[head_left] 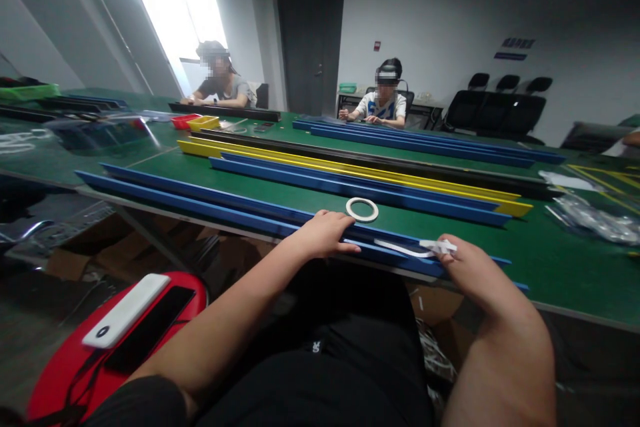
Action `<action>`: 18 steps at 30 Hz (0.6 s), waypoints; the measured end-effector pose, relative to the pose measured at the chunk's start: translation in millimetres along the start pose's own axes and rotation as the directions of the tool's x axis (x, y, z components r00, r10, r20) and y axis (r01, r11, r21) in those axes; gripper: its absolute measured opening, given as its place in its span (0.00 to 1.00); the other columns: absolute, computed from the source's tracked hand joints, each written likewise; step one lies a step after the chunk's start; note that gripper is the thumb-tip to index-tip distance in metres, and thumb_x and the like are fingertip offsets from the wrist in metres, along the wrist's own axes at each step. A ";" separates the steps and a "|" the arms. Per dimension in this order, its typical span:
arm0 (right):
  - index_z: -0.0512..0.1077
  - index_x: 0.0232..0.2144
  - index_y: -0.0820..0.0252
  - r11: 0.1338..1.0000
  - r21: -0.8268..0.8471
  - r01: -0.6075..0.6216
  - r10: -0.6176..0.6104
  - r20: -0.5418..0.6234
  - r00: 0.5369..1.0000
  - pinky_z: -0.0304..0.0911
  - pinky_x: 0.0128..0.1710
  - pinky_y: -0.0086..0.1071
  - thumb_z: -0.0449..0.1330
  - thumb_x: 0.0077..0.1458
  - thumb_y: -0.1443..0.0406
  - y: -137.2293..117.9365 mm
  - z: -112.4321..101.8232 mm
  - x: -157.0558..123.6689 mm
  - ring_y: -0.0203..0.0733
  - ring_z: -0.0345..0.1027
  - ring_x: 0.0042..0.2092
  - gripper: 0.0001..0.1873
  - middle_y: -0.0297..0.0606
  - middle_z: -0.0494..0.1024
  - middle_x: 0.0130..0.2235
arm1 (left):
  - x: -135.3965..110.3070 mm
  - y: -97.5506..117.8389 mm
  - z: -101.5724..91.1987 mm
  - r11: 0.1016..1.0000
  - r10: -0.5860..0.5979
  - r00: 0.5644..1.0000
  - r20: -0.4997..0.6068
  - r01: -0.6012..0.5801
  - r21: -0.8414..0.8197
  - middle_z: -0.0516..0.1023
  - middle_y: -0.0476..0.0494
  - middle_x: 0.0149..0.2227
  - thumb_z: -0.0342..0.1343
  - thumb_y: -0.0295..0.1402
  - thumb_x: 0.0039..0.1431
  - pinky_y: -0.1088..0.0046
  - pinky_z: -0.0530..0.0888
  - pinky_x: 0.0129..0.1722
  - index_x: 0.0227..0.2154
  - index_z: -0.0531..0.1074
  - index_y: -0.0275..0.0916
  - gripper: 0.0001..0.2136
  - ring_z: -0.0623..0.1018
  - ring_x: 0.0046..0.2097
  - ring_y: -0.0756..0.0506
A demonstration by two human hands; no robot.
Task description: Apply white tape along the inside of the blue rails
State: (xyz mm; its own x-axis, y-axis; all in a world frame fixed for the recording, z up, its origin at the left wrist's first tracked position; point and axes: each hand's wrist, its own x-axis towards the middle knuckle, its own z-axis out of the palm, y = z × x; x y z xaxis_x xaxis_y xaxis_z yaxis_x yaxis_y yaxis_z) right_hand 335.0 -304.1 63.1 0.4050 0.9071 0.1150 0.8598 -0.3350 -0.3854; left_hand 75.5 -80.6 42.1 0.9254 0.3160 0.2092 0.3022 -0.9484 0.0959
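Observation:
A long blue channel rail (pixel 200 207) lies along the near edge of the table. My left hand (pixel 325 233) grips it near the middle, fingers over the far wall and thumb toward the near wall. Toward the rail's right end, my right hand (pixel 453 255) is closed on a white tape strip (pixel 410 252). The strip runs left from my fingers into the channel, and a crumpled white bit shows at the fingertips. Just beyond my left hand, a white tape roll (pixel 362 209) lies flat on the table.
Farther back lie another blue rail (pixel 350 188), a yellow rail (pixel 280 165) and a black rail (pixel 320 155). Clear plastic bags (pixel 595 217) are at the right. A red stool (pixel 65 360) holds a white power bank (pixel 126 310) and a black phone (pixel 150 329). Two people sit across the table.

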 end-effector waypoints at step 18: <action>0.69 0.46 0.54 0.997 0.056 -0.058 0.065 -0.136 0.989 0.59 0.32 0.30 0.51 0.51 0.67 3.8 -7.7 -5.3 0.42 0.70 0.34 0.19 0.37 0.77 0.35 | 52.2 63.9 20.8 0.999 0.021 1.000 0.006 -0.021 0.036 0.78 0.36 0.42 0.45 0.68 0.51 0.60 0.72 0.45 0.46 0.70 0.39 0.36 0.77 0.45 0.35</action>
State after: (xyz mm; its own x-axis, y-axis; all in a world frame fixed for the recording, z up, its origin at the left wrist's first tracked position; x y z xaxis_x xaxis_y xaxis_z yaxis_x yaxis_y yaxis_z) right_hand 338.5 -312.2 68.0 0.4986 0.8402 0.2132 0.8162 -0.3722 -0.4419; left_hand 147.9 -125.2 38.9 0.9328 0.2964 0.2052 0.2910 -0.9551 0.0566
